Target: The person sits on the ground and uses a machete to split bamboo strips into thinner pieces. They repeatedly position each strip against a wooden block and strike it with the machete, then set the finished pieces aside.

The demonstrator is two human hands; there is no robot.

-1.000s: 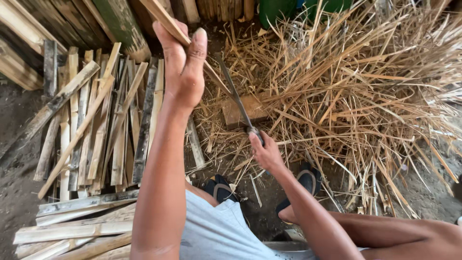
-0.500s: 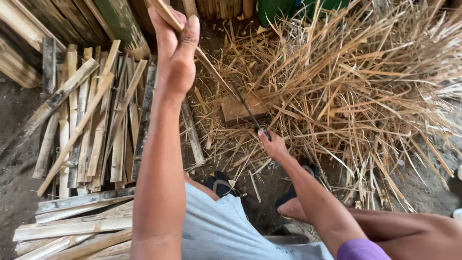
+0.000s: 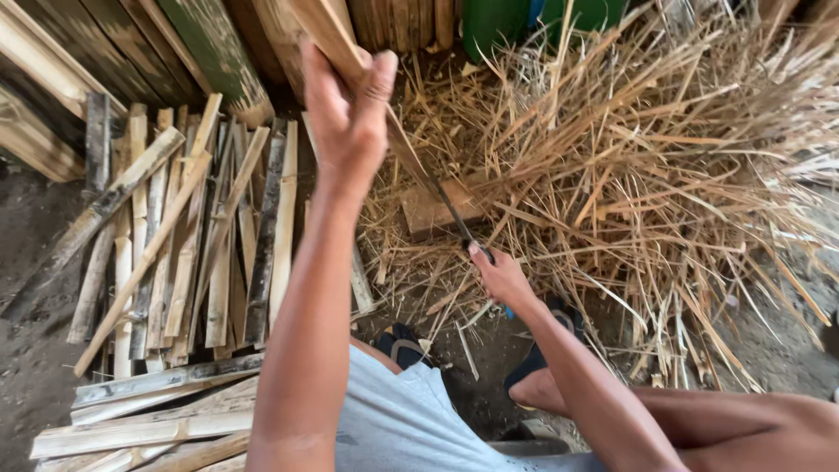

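Head view: L hand (image 3: 350,114) w/ bamboo strip (image 3: 328,35), R hand (image 3: 500,275) w/ knife (image 3: 450,205).

bamboo strip (image 3: 328,35): upper end cut off by the top edge at 12 o'clock; the middle part is hidden behind the left hand (image 3: 350,118).
knife (image 3: 454,214): handle buried in the right hand (image 3: 500,275); where the blade meets the strip is too thin and blurred to tell.
wooden block (image 3: 428,214): far side covered by the straw pile (image 3: 647,175).
green containers (image 3: 494,22): only the bottoms show, at 12 to 1 o'clock.
sandals (image 3: 402,345): mostly hidden behind the arms and the shorts (image 3: 411,419).
flat slats (image 3: 149,411): run off the bottom edge at 7 o'clock.
right leg (image 3: 752,428): cut at 4 o'clock.
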